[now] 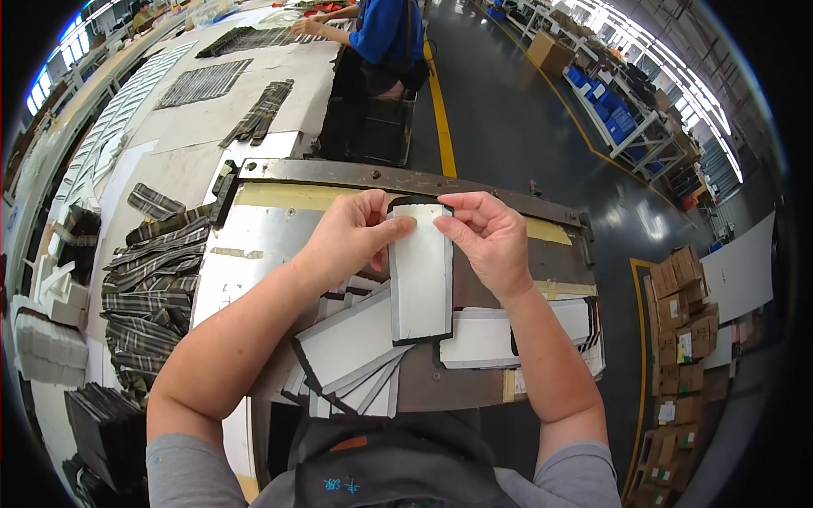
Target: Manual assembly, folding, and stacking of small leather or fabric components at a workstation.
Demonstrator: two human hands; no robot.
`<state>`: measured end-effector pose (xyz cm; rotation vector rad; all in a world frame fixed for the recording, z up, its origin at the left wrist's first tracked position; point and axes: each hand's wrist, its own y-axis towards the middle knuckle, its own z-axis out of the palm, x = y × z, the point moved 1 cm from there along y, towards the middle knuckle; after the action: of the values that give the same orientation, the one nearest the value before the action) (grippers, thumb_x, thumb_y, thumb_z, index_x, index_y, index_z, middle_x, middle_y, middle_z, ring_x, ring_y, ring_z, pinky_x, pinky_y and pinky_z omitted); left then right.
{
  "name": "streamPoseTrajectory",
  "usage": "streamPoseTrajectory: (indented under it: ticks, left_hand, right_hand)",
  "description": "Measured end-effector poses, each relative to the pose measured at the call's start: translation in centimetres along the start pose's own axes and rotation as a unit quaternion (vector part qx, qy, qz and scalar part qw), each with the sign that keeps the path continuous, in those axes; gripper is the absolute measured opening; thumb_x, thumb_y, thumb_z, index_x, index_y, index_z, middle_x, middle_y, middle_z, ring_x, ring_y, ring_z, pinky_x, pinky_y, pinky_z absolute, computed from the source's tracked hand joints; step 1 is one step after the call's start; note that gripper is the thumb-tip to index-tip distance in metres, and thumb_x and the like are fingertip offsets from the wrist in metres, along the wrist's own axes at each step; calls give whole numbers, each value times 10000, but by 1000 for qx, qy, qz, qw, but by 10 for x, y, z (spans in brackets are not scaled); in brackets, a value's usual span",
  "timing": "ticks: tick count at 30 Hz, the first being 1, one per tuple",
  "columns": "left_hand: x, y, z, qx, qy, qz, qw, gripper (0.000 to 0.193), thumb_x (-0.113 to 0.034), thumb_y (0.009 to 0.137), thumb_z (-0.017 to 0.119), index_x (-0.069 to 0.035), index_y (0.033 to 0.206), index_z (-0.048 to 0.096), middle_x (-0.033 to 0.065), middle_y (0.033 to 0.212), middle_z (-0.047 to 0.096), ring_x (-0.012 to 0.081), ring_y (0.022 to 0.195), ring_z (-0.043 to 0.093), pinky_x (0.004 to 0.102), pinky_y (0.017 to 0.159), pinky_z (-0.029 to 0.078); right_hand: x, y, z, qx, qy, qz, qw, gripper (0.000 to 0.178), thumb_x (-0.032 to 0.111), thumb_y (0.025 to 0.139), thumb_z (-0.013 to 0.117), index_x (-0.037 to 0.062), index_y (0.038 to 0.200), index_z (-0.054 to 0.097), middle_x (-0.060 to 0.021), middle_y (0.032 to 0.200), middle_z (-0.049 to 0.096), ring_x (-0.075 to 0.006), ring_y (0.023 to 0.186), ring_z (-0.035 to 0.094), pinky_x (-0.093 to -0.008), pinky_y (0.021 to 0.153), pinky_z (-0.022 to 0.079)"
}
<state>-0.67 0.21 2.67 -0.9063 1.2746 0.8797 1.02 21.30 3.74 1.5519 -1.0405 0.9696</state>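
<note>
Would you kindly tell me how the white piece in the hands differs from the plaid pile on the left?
The white piece is pale with dark edges; the plaid pile is mostly dark and checked. The left hand and right hand hold the white piece, while the plaid pile lies heaped.

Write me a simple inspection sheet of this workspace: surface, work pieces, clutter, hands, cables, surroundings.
Surface: metal-topped worktable with patches of yellowish tape.
Work pieces: white, dark-edged panel in hand; fanned panels left of it, overlapping panels right.
Clutter: plaid fabric strips heaped at left.
Hands: left hand and right hand pinch the panel's far end.
Cables: nothing seen clearly.
Surroundings: co-worker in blue, cardboard boxes, blue bins.
</note>
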Motion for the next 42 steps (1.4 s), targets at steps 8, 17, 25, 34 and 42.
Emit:
streamPoseTrajectory:
  ticks: [8,17,25,34,42]
  left_hand:
    - [-2,-5,9,-39,71,4,997,283,-195,943,714,-46,775,540,13,657,621,59,536,587,225,466,484]
    - [-1,-6,3,-3,94,46,995,283,-185,942,732,-65,781,533,-4,647,603,56,522,573,230,450,419]
    - [-5,-2,-10,172,-51,-82,980,240,-241,939,758,-83,849,600,-42,680,579,53,538,553,195,495,406]
    - [-12,-5,-2,85,100,-42,990,233,-254,938,733,-53,854,650,-19,676,606,37,512,506,207,470,384]
    - [-11,-5,1,41,125,-33,991,212,-230,936,702,-34,864,660,-20,678,607,37,509,501,212,458,385]
  right_hand:
    - [-5,-1,3,-27,-28,16,999,157,23,899,759,-19,1041,707,-64,905,755,-70,819,680,-213,757,553]
    - [-6,6,-17,81,143,121,979,143,91,900,776,0,999,730,-42,908,745,-82,805,668,-234,775,539]
    - [-4,5,-18,120,209,166,956,156,95,906,771,-15,1006,724,-57,916,734,-96,826,670,-247,780,534]
    - [6,4,-14,160,197,180,950,155,161,979,699,9,1003,718,-39,880,729,-70,763,651,-231,726,532]
    - [4,-10,5,100,-100,59,988,207,165,927,745,-32,943,685,-26,665,651,-58,588,493,-263,541,435]
